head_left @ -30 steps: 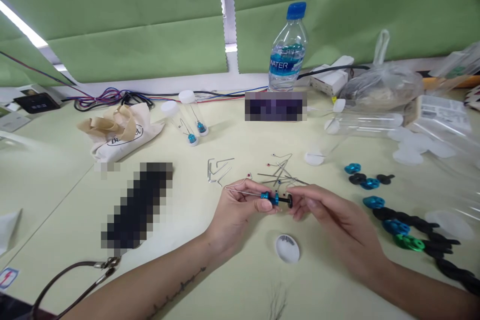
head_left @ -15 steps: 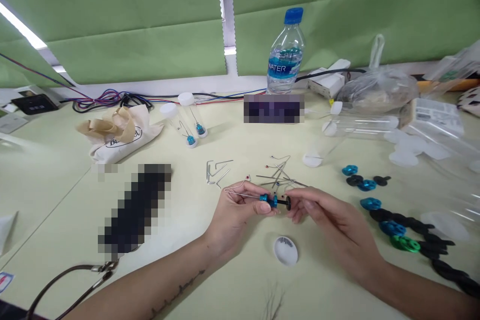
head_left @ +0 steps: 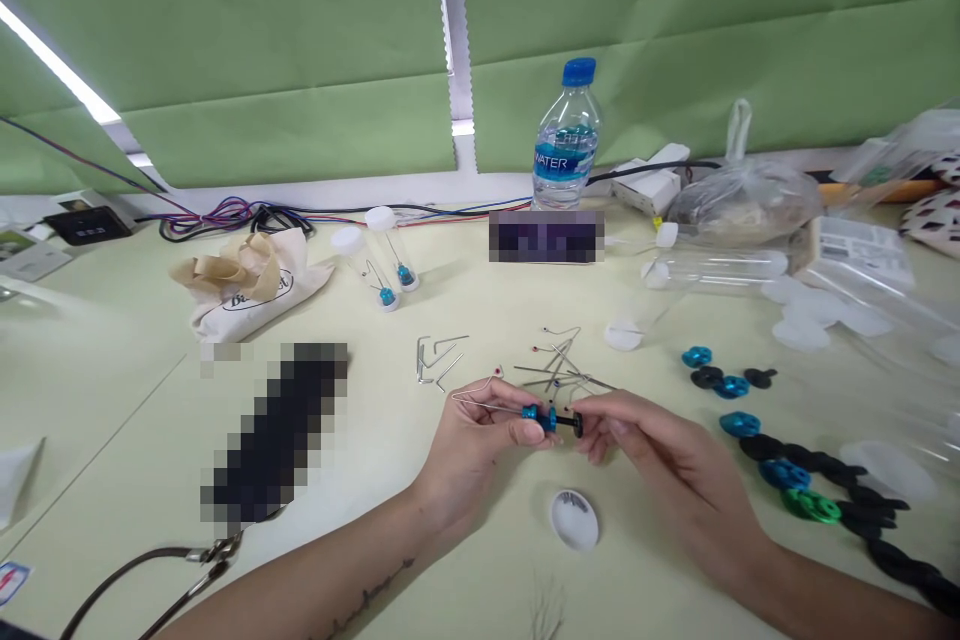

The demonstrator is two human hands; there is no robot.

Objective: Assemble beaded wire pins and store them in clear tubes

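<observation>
My left hand pinches a small blue metal spool with a thin bent wire running out to the left. My right hand grips the black disc on the short black shaft at the spool's right end. Both hands hover just above the pale table. A loose pile of bent wires with red tips lies just beyond my fingers. A white round cap lies on the table below my hands.
Blue, black and green spools lie in a row at the right. Hex keys lie left of the wire pile. Two capped clear tubes, a cloth bag, a water bottle, plastic bags and cables sit farther back.
Both hands stay on the spool and disc in the same grip. The view has tilted up a little, so everything sits slightly lower in the picture.
</observation>
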